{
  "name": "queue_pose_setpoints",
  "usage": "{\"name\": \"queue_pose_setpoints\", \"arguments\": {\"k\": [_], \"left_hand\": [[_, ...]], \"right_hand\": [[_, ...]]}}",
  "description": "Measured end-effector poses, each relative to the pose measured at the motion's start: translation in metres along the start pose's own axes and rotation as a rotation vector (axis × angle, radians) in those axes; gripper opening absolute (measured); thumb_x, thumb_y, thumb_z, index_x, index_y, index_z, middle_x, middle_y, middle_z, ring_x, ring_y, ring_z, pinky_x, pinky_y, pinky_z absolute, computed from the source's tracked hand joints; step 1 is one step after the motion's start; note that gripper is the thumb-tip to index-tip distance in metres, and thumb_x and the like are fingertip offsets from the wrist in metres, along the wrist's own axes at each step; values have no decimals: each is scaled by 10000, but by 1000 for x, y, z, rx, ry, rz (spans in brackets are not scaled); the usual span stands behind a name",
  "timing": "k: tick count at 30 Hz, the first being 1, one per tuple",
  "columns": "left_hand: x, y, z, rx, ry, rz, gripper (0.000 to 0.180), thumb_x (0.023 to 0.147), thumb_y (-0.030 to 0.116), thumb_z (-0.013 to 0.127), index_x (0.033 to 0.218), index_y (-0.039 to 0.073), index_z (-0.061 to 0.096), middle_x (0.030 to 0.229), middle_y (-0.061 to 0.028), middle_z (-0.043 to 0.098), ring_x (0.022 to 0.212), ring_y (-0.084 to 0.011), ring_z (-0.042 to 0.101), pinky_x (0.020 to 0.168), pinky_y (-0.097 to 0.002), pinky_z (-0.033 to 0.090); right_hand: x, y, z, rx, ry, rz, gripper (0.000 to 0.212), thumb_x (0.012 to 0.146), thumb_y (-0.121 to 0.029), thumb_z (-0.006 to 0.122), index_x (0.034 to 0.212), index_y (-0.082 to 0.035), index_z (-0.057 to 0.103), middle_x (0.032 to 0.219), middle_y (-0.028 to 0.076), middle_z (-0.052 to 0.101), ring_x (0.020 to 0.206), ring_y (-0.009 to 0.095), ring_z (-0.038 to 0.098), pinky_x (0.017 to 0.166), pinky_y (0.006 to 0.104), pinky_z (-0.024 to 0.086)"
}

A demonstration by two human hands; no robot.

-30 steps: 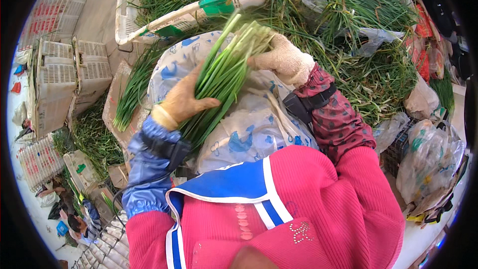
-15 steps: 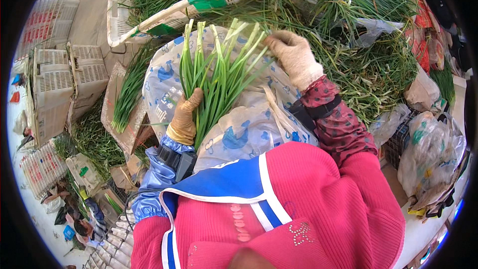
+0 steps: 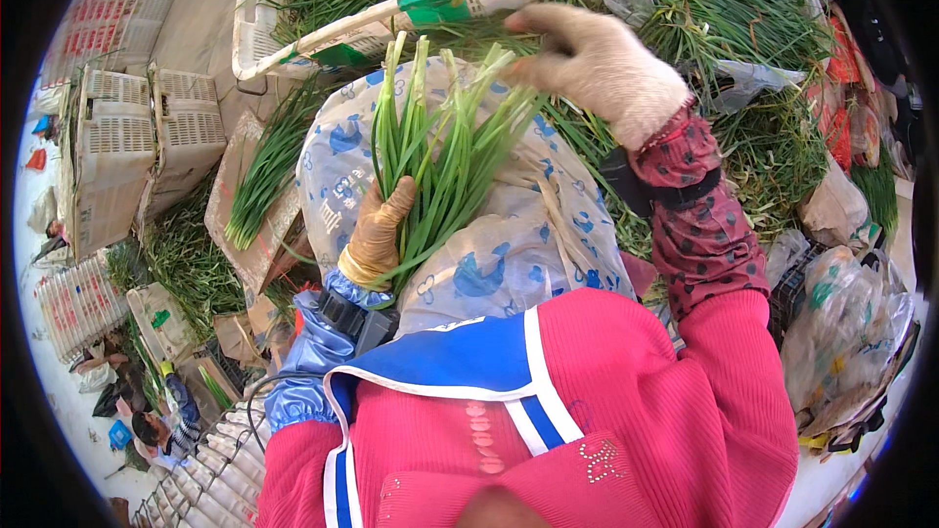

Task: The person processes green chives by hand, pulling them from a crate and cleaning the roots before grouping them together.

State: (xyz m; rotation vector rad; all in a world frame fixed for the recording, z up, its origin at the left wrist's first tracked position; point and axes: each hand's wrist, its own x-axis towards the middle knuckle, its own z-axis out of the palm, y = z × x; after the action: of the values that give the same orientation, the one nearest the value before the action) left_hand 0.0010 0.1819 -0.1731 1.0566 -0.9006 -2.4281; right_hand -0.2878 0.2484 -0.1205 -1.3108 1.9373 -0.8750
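My left hand (image 3: 376, 230), in a tan glove, is closed round a bunch of green chives (image 3: 430, 142). Their pale stem ends fan out away from me, and the leaves run down past my palm. Beyond the bunch on the right hovers my right hand (image 3: 602, 64), in a whitish knit glove. Its thumb and fingers are apart beside the stem ends, slightly blurred, and nothing shows between them. Under the bunch, a pale plastic sheet (image 3: 479, 269) with blue prints covers my lap.
A white plastic crate (image 3: 256, 34) heaped with chives stands at the far side. Loose leaves (image 3: 714, 142) pile up on the right, near crumpled plastic bags (image 3: 846, 308). On the left are a board (image 3: 230, 191) with chives on it and stacked crates (image 3: 112, 161). Another person (image 3: 156, 430) is at lower left.
My right hand has drawn back a little from the stem ends, rising and opening its fingers. My left hand keeps its hold on the chives. The whole view has shifted slightly.
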Motion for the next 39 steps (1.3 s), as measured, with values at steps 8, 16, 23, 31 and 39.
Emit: {"name": "queue_pose_setpoints", "arguments": {"k": [8,16,23,31,39], "left_hand": [[-4,3,5,340,71,96,435,902,192,676,1264,3,526,1118,-71,632,964,-156,606,862,-290,494],[-7,-10,9,244,79,23,446,848,100,717,1245,-12,544,1128,-86,645,983,-168,610,904,-293,476],[-11,-13,-1,109,21,1,457,894,212,681,1267,-1,527,1131,-75,639,985,-155,607,892,-285,479],[-6,-9,-7,288,45,86,478,921,317,652,1257,-3,538,1107,-57,635,958,-128,591,861,-269,478],[-6,-6,2,373,59,73,476,894,272,692,1243,-11,538,1081,-56,641,945,-125,586,855,-266,479]], "right_hand": [[20,-1,43,203,-530,-104,517,765,-231,698,1218,-6,592,1013,126,683,919,183,615,831,319,488],[4,7,84,871,-108,393,284,799,-120,649,1065,-22,642,911,29,654,824,157,616,740,303,504],[6,74,6,1228,535,393,189,870,-270,624,898,-88,670,701,-29,508,515,85,414,446,243,318],[-63,74,-59,-804,-23,816,708,753,-297,698,1361,-47,437,1111,265,637,1074,396,605,898,438,480],[-30,-52,26,-322,-30,-345,281,800,-204,692,1030,-74,597,891,145,674,835,292,680,694,379,550]]}}
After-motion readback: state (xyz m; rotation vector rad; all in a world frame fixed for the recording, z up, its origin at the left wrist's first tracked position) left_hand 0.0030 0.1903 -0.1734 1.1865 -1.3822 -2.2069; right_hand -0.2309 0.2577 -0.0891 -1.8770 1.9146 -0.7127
